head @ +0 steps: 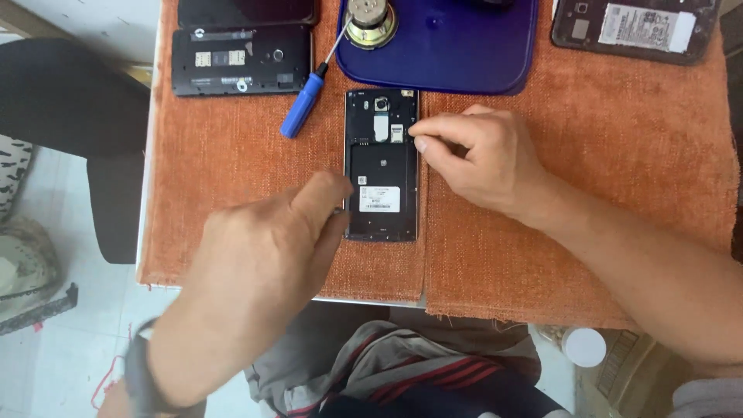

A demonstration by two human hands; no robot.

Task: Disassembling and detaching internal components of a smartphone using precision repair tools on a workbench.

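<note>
An orange woven cloth covers the surface, its frayed hem hanging over the near edge. A white rim of the surface shows along the left side. Beyond it lies a pale tiled floor, evenly lit by soft daylight, with a dark seat standing beside the surface.

Single head-worn view: looked steeply down, close above the cloth-covered tabletop, facing away from the wearer's lap.
</note>
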